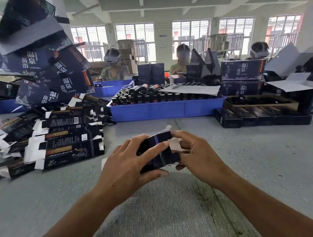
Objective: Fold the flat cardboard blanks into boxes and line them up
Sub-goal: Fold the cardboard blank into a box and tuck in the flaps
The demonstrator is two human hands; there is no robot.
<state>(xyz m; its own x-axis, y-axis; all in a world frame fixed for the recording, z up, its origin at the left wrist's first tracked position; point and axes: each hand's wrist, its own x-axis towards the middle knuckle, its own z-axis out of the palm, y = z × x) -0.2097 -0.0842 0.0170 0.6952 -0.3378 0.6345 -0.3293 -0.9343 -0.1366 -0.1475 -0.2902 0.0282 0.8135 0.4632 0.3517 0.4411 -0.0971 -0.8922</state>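
Just above the bare grey table (166, 221), nearest the viewer: two bare hands clamped on one small dark box (157, 152), part-formed. Left hand (129, 164) wrapped round the near end, thumb underneath and fingers curled over the top, probably to keep the walls square. Right hand (198, 155) curled at the other end, fingertips pinching at a pale end flap (175, 144), seemingly to tuck it in and close that end. Exact fold of the flap hard to make out through motion blur.

Left of the grip, a little farther off: a fanned pile of flat blanks (59, 142), dark with white tabs, within easy reach as the next supply.

Right of the grip and farther back: finished dark boxes in a row (261, 115) lying side by side, likely the line-up for this one.

Straight beyond the grip: a blue tray (167, 109) packed with dark-capped bottles, a grey sheet lying over part of it.

Farthest: larger printed cartons stacked high on the left (38, 58), and three seated people wearing headsets across the table.
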